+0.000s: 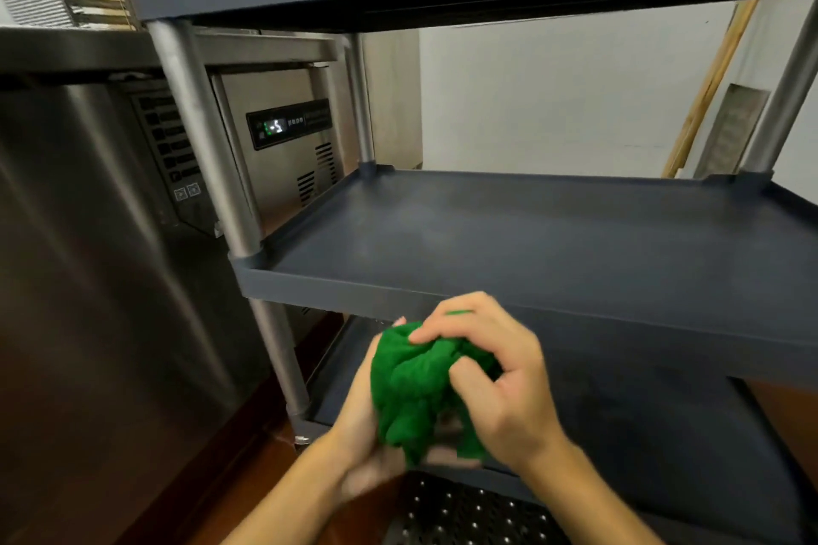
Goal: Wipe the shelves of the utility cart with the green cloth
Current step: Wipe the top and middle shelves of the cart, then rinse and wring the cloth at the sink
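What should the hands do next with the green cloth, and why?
Probably lift the green cloth onto the middle shelf and press it flat there. The left hand and the right hand both hold it bunched up, below that shelf's front edge. It seems to touch no shelf, so nothing is being wiped yet.

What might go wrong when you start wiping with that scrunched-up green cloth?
1. The green cloth is bunched between the left hand and right hand, so it may touch only a small patch of the middle shelf and miss spots.
2. The shelf's raised rim could trap dirt pushed into the corners.
3. Loose ends hang below the hands and might slip out.
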